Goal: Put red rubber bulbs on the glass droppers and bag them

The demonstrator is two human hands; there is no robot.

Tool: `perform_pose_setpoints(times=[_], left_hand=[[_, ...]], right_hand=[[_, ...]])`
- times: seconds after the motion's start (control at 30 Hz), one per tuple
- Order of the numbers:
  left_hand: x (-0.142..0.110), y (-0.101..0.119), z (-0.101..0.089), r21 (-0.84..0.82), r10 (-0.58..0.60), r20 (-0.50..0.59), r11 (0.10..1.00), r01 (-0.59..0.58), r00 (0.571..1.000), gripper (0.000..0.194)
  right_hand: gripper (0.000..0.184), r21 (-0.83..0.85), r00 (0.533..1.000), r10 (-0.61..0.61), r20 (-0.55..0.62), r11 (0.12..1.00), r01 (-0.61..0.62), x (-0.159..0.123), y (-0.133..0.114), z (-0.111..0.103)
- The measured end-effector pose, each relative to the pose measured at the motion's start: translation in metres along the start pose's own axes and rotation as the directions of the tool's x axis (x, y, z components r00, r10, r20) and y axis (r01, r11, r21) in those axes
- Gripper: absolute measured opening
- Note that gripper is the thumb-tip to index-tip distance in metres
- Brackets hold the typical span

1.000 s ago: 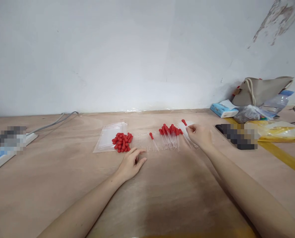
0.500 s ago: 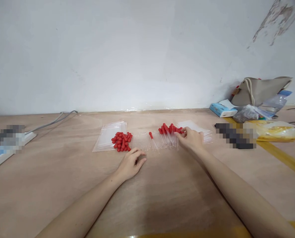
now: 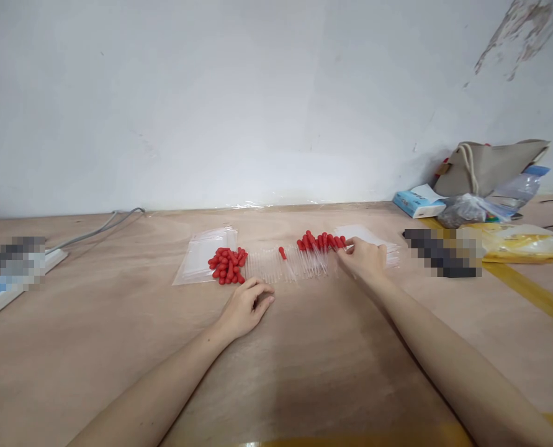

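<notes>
right grip partly hides rightmost droppers, pale bags; power strip part-pixelated, cut by left edge.

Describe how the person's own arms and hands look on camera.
The left hand and right hand wear no gloves. No sleeve, watch or bracelet shows on the left forearm or right forearm.

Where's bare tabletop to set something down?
Bare brown wooden tabletop lies between the long white plastic strip and the left stack of clear plastic bags, and between the forearms. It is crowded from the loose red rubber bulbs across thin clear tubes to the red-topped clear droppers at the right hand.
</notes>
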State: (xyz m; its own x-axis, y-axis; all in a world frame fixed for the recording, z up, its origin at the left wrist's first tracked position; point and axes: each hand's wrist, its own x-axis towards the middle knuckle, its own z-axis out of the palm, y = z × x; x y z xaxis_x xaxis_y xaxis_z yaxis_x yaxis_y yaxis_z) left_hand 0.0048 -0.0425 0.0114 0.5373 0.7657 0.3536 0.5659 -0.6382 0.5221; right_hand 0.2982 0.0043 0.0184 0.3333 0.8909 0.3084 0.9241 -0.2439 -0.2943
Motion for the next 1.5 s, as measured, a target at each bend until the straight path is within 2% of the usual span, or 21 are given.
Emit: perform_pose_setpoints(times=[0.2,0.3,0.37,0.47,0.67,1.0,1.1,1.27,1.33,1.4,1.5], left_hand=[[0.0,0.001,0.0,-0.003,0.006,-0.004,1.0,-0.006,1.0,0.016],[0.0,0.001,0.0,-0.004,0.005,-0.002,1.0,-0.005,1.0,0.016],[0.001,0.002,0.0,-0.002,0.006,0.002,1.0,-0.006,1.0,0.015],[0.001,0.001,0.0,0.002,0.008,0.004,1.0,-0.008,1.0,0.015],[0.001,0.0,0.0,0.003,0.001,0.011,1.0,-0.001,1.0,0.014],[0.001,0.001,0.0,0.005,0.005,0.011,1.0,-0.005,1.0,0.014],[0.001,0.0,0.001,0.012,-0.003,0.008,1.0,0.003,1.0,0.015],[-0.001,0.0,0.003,0.012,0.013,0.006,1.0,-0.014,1.0,0.016],[-0.001,0.0,0.003,0.049,0.021,-0.033,0.999,-0.02,0.999,0.016],[0.003,-0.001,-0.001,0.164,0.01,-0.137,0.986,0.013,0.991,0.015],[0.016,-0.004,-0.014,0.408,-0.03,-0.329,0.897,0.17,0.944,0.015]], right_hand=[[0.028,0.032,0.999,0.036,-0.028,0.999,-0.035,0.004,0.008,-0.006],[0.024,0.061,0.998,-0.053,-0.044,0.997,0.056,0.001,0.004,-0.007],[0.022,0.08,0.991,-0.136,-0.011,0.987,0.137,-0.002,0.0,-0.005],[0.021,0.095,0.98,-0.188,0.059,0.979,0.182,-0.005,-0.004,0.0],[0.029,0.015,0.988,-0.108,0.108,0.994,0.107,-0.001,-0.01,0.004],[0.017,-0.076,0.973,0.057,0.224,0.996,-0.041,0.008,-0.032,-0.008],[0.019,-0.142,0.958,0.073,0.276,0.989,-0.034,0.01,-0.035,-0.014],[0.021,-0.145,0.932,0.073,0.356,0.989,-0.022,0.01,-0.035,-0.018],[0.02,-0.154,0.929,0.067,0.363,0.988,-0.011,0.009,-0.034,-0.017],[0.021,-0.164,0.929,0.063,0.365,0.986,-0.003,0.007,-0.034,-0.015],[0.025,-0.171,0.931,0.063,0.359,0.985,-0.001,0.005,-0.034,-0.013]])
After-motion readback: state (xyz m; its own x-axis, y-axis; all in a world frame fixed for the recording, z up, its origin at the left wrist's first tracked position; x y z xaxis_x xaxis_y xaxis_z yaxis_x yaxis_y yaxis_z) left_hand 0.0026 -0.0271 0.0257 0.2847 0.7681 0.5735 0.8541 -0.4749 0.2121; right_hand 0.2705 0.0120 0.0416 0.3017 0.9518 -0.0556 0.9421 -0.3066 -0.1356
